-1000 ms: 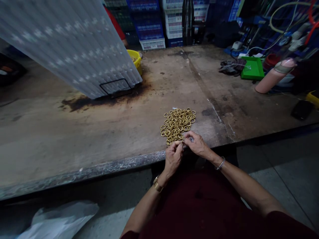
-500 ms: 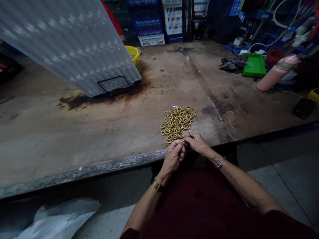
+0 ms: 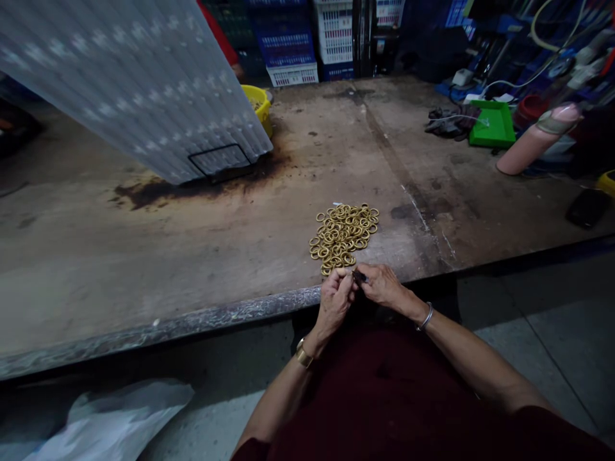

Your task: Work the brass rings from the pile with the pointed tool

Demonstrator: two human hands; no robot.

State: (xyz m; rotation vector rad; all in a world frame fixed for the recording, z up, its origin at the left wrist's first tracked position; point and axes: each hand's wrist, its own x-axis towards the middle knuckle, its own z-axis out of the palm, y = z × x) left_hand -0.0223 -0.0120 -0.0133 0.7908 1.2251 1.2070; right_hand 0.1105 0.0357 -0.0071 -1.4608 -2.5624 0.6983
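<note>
Our hands meet: the right hand [image 3: 383, 285] grips a small dark thing [image 3: 359, 277]; the left hand [image 3: 332, 301] is pinched, its hold unclear to us. Near them, toward twelve o'clock, brass-coloured rings [image 3: 342, 235] lie heaped on our bench [image 3: 202, 256]; a green tray [image 3: 492, 125] sits between one and two.

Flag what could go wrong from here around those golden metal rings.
Loose golden metal rings lie heaped just beyond the bare left hand, which might scatter some. The bare right hand grips a small dark object near the silvery front table edge; if it slips, it could drop to the grey floor.
</note>
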